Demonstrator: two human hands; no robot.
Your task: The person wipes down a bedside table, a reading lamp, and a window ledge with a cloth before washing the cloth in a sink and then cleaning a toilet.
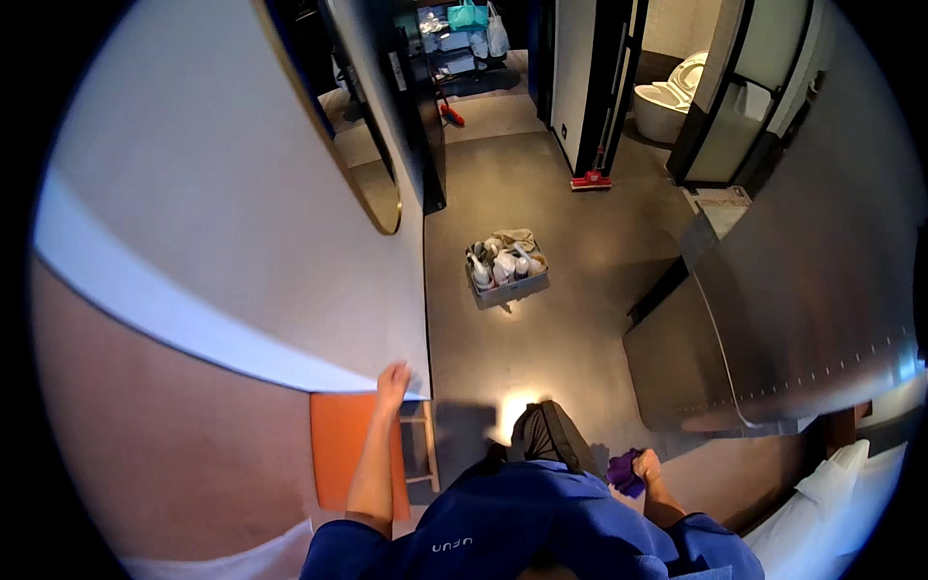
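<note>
My left hand (392, 380) is raised in front of the white wall, above the corner of an orange seat (353, 449) with a pale wooden frame. Its fingers are loosely curled together, and nothing shows in them. Low at my right side, my right hand (648, 466) is closed on a crumpled purple cloth (626, 473), which hangs out to the left of the fingers. On the floor ahead stands a grey caddy (512, 287) packed with white spray bottles, cloths and other cleaning things.
A gold-rimmed mirror (389, 227) hangs on the left wall. A red floor squeegee (591, 182) leans at the bathroom doorway, with a toilet (663, 111) beyond. Dark curved furniture (773, 329) stands on the right, near white bedding (817, 512). A loaded cart (459, 48) is far ahead.
</note>
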